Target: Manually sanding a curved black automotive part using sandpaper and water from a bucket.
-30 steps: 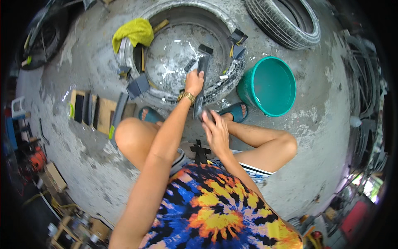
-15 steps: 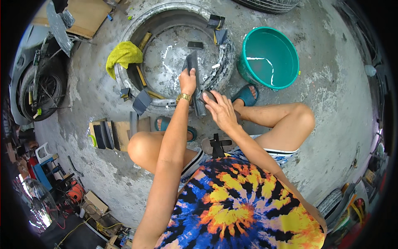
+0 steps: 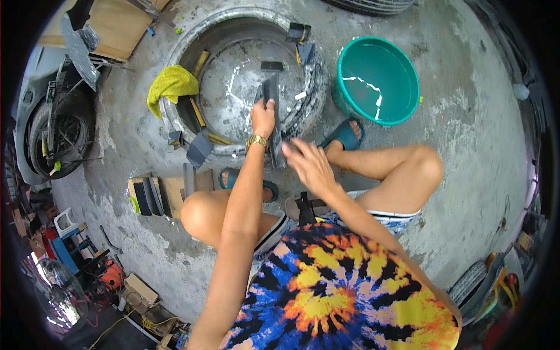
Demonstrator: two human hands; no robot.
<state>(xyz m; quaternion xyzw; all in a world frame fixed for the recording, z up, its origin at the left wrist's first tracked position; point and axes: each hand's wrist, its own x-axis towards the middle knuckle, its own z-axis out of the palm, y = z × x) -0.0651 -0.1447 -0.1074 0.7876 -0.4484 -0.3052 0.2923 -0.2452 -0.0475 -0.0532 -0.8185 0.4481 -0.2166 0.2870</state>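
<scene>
My left hand (image 3: 262,119), with a gold watch at the wrist, grips a long, narrow dark grey trim piece (image 3: 275,131). The piece stands out over the near edge of a worn tyre (image 3: 169,58) lying flat. My right hand (image 3: 312,166) is closed on a small dark pad (image 3: 290,150) beside the trim piece's near end. It is blurred, so I cannot tell whether the pad touches the piece. Inside the tyre ring lies a dark rectangular block (image 3: 272,66). Folded dark sheets (image 3: 199,150) rest on the tyre's rim.
A teal bucket of water (image 3: 344,87) stands right of the tyre, near my sandalled foot (image 3: 348,135). A yellow-green cloth (image 3: 172,87) drapes over the rim. Dark curved strips (image 3: 149,195) sit by my left knee. A wheel (image 3: 61,128) is at far left.
My right hand and its pad have moved slightly nearer to me along the trim piece. My left hand keeps its grip in nearly the same place.
</scene>
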